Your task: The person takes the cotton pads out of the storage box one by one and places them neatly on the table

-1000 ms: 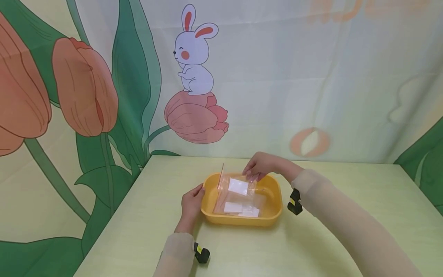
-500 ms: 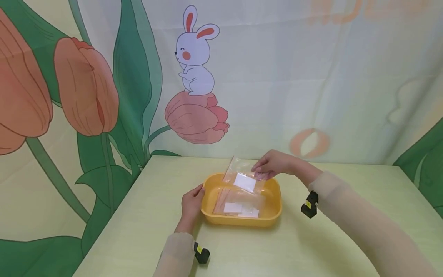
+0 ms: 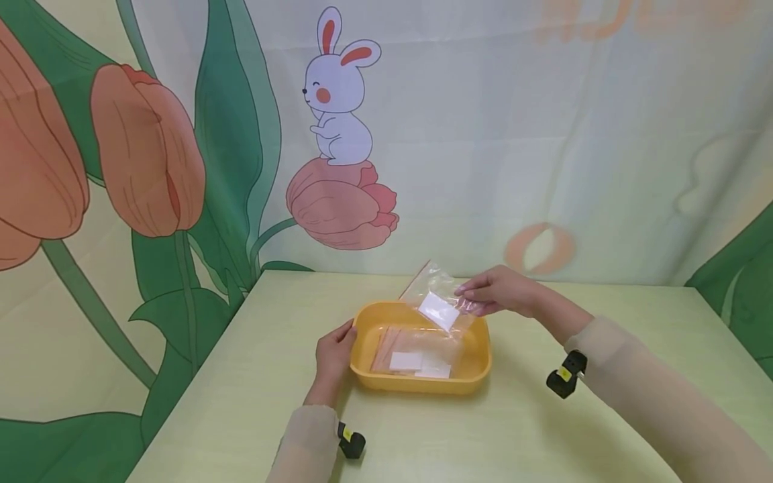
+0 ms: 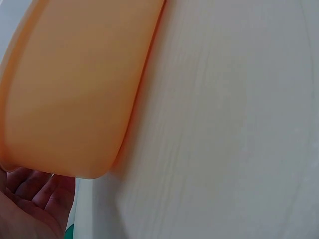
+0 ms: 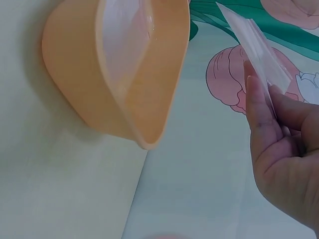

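Note:
A yellow plastic basin (image 3: pixel 417 385) stands on the table. My left hand (image 3: pixel 335 355) holds its left end, thumb at the rim; in the left wrist view the fingers (image 4: pixel 42 196) lie against the end wall, partly hidden by the basin (image 4: pixel 75 89). Over the back right rim, my right hand (image 3: pixel 504 292) pinches a clear zip-lock bag (image 3: pixel 439 310) with a white rectangle on or in it. The right wrist view shows the bag (image 5: pixel 256 47) edge-on between thumb and fingers. Several similar bags (image 3: pixel 423 343) with white rectangles lie inside the basin.
The pale table (image 3: pixel 423 436) extends around the basin. Behind its far edge hangs a printed backdrop (image 3: pixel 459 154) with a rabbit and tulips. Black wrist cameras sit on both sleeves, one at the left wrist (image 3: pixel 351 443) and one at the right (image 3: pixel 568 374).
The right hand has lifted the pinched bag up from the other bags and carried it right and back, over the basin's rim. The left hand and basin have stayed in place.

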A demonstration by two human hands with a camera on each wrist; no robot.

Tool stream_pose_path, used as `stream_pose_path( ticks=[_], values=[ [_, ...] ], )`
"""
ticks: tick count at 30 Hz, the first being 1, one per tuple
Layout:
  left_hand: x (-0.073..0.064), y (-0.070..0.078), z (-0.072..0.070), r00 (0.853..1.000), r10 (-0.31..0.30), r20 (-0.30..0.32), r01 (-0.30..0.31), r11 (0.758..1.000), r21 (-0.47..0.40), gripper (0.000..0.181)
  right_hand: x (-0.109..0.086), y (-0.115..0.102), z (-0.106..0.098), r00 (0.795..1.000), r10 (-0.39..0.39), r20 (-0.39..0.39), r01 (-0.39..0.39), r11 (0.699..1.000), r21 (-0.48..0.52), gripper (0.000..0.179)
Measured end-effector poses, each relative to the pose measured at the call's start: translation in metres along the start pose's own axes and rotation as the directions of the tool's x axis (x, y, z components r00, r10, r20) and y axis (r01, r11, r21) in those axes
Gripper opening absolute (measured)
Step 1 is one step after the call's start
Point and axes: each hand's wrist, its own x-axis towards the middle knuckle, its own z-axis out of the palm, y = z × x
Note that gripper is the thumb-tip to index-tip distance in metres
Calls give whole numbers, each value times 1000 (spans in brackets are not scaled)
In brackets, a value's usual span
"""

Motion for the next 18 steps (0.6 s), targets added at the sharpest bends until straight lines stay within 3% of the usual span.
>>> stream_pose_path(
  ticks=[18],
  values=[
    [0, 0, 0, 1000, 4, -7, -4, 1000, 5, 38, -35, 27, 3, 993, -15, -114, 39, 977, 209, 44]
  ],
)
